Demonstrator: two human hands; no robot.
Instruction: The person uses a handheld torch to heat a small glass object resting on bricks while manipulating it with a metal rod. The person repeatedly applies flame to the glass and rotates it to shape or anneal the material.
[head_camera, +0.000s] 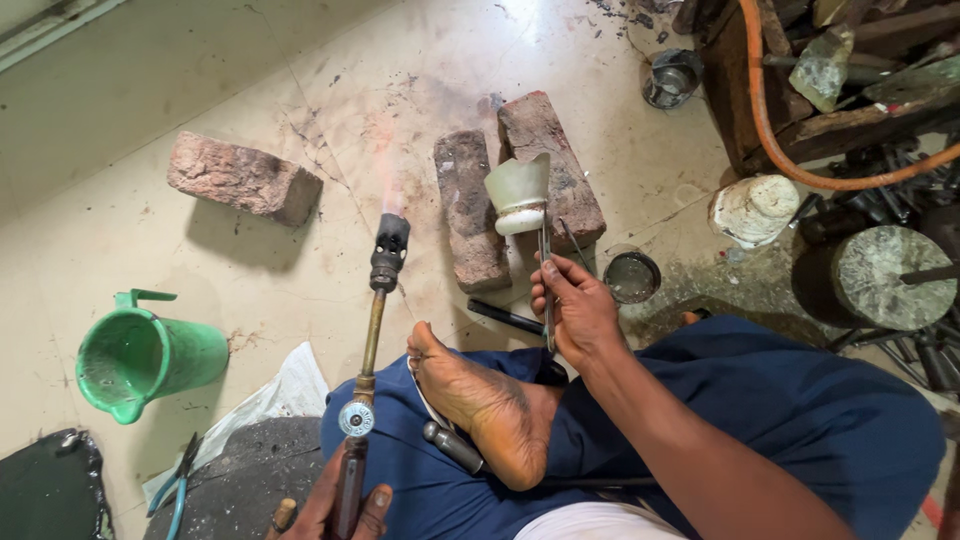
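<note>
Left hand (335, 510) wrapped around the grip of the torch (372, 330) at the bottom edge of view, fingers closed on it. Torch long axis runs from my hand up and slightly right; nozzle lit, faint pink flame (385, 170) rising over the floor (300, 90), left of the two bricks (520, 185). Right hand (575, 310) pinches tongs (546, 280) near upright, fingers pressed together on the handles. Tongs' tip holds a pale cup-shaped piece (518, 195), which sits over the gap between the bricks, against the right one. Piece lies up and to the right of the nozzle, apart from the flame; flame axis points past it on its left side. Right hand is the nearer to the piece; left reaches it only through the torch. Bare foot (470, 395) crossed between both hands. Green jug (140, 360) far left, lone brick (245, 178) upper left, both well apart
</note>
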